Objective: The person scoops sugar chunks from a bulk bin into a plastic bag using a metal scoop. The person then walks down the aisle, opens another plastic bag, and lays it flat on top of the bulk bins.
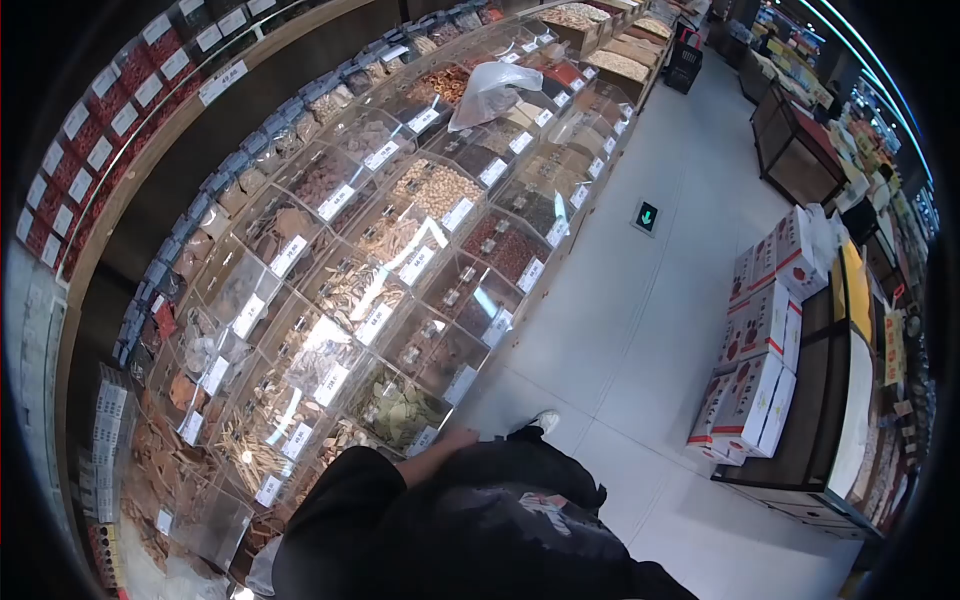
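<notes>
My left hand (457,439) shows only in part, low in the view, where the bare wrist comes out of a black sleeve (345,490). It is beside the front edge of the lowest row of clear bins, close to a price tag (422,440) and a bin of dried green leaves (398,412). Its fingers are too small and hidden to make out, and I see no object in it. My right hand is out of view. Clear lidded bins of dried goods, among them pale round pieces (437,187), slope up to the left.
A crumpled plastic bag (493,94) lies on the far bins. Packaged goods (150,65) line the upper left shelf. White cartons (745,400) are stacked at the right beside a display counter (800,420). A green arrow sign (647,216) marks the aisle floor (620,300).
</notes>
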A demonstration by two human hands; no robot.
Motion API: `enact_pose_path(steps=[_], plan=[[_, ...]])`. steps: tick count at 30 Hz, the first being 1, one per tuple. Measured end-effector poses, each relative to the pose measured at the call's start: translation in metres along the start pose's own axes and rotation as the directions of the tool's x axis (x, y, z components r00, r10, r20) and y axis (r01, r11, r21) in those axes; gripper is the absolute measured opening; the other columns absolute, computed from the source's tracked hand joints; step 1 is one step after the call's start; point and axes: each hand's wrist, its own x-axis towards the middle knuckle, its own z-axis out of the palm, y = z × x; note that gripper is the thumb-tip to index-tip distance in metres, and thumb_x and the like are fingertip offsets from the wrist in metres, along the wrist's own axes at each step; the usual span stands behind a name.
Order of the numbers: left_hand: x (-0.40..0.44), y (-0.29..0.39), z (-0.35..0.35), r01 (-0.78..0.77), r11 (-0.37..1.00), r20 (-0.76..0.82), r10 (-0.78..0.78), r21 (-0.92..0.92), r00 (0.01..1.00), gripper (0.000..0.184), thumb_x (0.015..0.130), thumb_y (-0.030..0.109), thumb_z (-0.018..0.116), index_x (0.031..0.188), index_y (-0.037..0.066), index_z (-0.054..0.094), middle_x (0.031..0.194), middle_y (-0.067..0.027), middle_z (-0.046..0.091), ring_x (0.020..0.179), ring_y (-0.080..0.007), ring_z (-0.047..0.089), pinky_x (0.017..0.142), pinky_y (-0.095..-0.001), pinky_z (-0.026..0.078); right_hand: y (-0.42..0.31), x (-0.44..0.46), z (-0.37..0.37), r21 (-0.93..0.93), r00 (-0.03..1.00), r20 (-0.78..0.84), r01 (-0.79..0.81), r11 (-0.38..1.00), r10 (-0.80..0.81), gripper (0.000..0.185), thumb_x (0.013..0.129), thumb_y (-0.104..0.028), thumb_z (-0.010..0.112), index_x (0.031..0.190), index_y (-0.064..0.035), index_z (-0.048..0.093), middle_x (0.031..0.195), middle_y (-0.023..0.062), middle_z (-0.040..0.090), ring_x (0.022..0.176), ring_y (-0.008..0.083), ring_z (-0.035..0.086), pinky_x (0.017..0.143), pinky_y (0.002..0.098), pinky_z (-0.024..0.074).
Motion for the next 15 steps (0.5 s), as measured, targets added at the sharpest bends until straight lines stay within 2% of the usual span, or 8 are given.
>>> enact_pose_path(steps=[2,3,4,5,6,7,11,15], plan=[[0.035,0.043,-0.006,-0.028,0.992,-0.126,0.043,0.120,0.991,0.037,0.081,0.035,0.055,0.088,0.003,0.072,0.091,-0.0201,0.070,0.093,-0.0350,0.068,0.084,-0.0431,0.052,-0.030,0.042,-0.051,-0.065,0.998,-0.025,0.056,0.996,-0.058,0.027,0.084,-0.016,0.061,0.095,0.0073,0.069,0.084,0.0205,0.070,0.078,0.0322,0.068,0.073,0.0418,0.0547],[0.054,0.073,-0.012,-0.061,0.998,-0.106,0.063,0.027,0.992,0.037,0.082,0.035,0.055,0.089,0.004,0.073,0.092,-0.0200,0.070,0.093,-0.0351,0.067,0.085,-0.0432,0.051,-0.045,0.071,-0.079,-0.047,0.997,-0.050,0.058,0.997,-0.060,0.027,0.084,-0.016,0.061,0.095,0.0072,0.069,0.084,0.0206,0.070,0.078,0.0324,0.068,0.073,0.0420,0.0549],[0.066,0.097,-0.018,-0.078,0.994,-0.079,0.072,-0.071,0.994,0.036,0.082,0.036,0.055,0.089,0.005,0.073,0.092,-0.0199,0.070,0.093,-0.0353,0.067,0.085,-0.0434,0.051,-0.060,0.100,-0.106,0.050,0.997,-0.057,0.061,0.997,-0.058,0.026,0.084,-0.016,0.061,0.095,0.0071,0.069,0.083,0.0206,0.070,0.078,0.0327,0.068,0.073,0.0421,0.0550],[0.068,0.114,-0.024,-0.073,0.983,-0.043,0.067,-0.167,0.997,0.036,0.082,0.036,0.055,0.089,0.005,0.073,0.093,-0.0198,0.070,0.093,-0.0354,0.067,0.085,-0.0435,0.051,-0.020,0.195,-0.102,0.473,0.999,-0.010,0.042,0.880,-0.042,0.022,0.085,-0.014,0.058,0.093,0.0045,0.066,0.078,0.0175,0.068,0.068,0.0296,0.068,0.062,0.0408,0.0553],[0.078,0.125,-0.019,-0.066,0.986,-0.118,0.048,-0.153,0.992,0.032,0.083,0.033,0.057,0.085,0.005,0.072,0.086,-0.0163,0.070,0.087,-0.0328,0.068,0.081,-0.0409,0.052,-0.070,0.195,-0.153,0.446,0.998,-0.063,0.016,0.895,0.013,0.019,0.084,-0.015,0.058,0.087,0.0033,0.062,0.071,0.0132,0.064,0.060,0.0225,0.066,0.052,0.0346,0.0516],[0.090,0.138,-0.014,-0.061,0.988,-0.194,0.032,-0.141,0.980,0.029,0.083,0.031,0.058,0.080,0.006,0.072,0.080,-0.0129,0.070,0.080,-0.0301,0.068,0.076,-0.0384,0.052,-0.103,0.210,-0.190,0.509,0.981,-0.185,0.146,0.848,-0.058,0.023,0.082,-0.016,0.055,0.071,0.0031,0.062,0.060,0.0121,0.062,0.051,0.0207,0.061,0.046,0.0329,0.0472],[0.102,0.210,-0.032,-0.100,0.991,-0.189,0.082,-0.087,0.979,0.029,0.083,0.032,0.058,0.081,0.007,0.072,0.082,-0.0127,0.070,0.082,-0.0299,0.068,0.077,-0.0382,0.052,-0.247,0.219,-0.316,0.570,0.902,-0.352,0.419,0.707,-0.250,0.023,0.089,-0.021,0.054,0.089,0.0003,0.062,0.078,0.0092,0.066,0.067,0.0170,0.065,0.057,0.0303,0.0496],[0.119,0.242,-0.042,-0.184,0.983,-0.231,0.177,-0.007,0.957,0.027,0.083,0.030,0.059,0.083,0.006,0.072,0.081,-0.0124,0.070,0.081,-0.0284,0.068,0.076,-0.0379,0.052,-0.302,0.227,-0.332,0.579,0.861,-0.348,0.509,0.636,-0.371,0.023,0.093,-0.021,0.052,0.092,-0.0012,0.062,0.082,0.0088,0.067,0.071,0.0161,0.066,0.060,0.0288,0.0498]])
